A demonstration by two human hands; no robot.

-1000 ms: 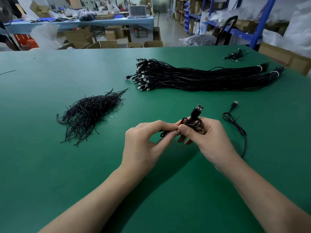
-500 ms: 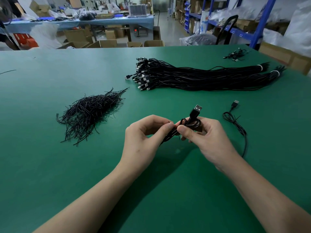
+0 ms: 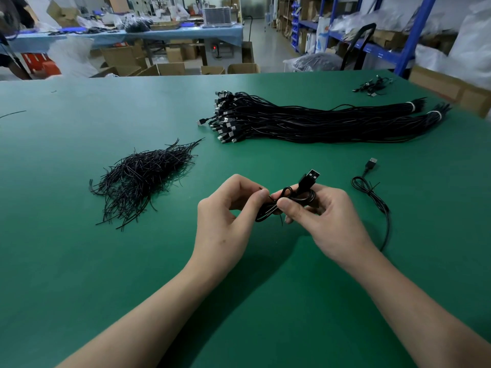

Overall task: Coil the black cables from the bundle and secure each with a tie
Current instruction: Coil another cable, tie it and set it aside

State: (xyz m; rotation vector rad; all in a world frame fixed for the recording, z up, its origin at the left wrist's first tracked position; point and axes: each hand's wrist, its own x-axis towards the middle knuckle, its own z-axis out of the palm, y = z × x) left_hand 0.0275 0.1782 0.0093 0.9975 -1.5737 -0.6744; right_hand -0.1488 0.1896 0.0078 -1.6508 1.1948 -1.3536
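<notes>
Above the green table [image 3: 79, 261] my right hand [image 3: 326, 221] grips a coiled black USB cable [image 3: 300, 195], its plug sticking up past the fingers. My left hand [image 3: 225, 221] pinches a thin black tie at the coil's left side with thumb and forefinger. The big bundle of black cables [image 3: 305, 120] lies further back, bound with white bands at its right end. A heap of loose black ties [image 3: 140, 176] sits to the left.
A single tied cable [image 3: 372, 192] lies on the mat just right of my right hand. A few small cables [image 3: 373, 86] rest near the far right corner. Boxes, a blue table and shelves stand beyond the table's far edge.
My left thumb and forefinger have shifted slightly at the tie beside the coil. The right hand and the coil have hardly moved.
</notes>
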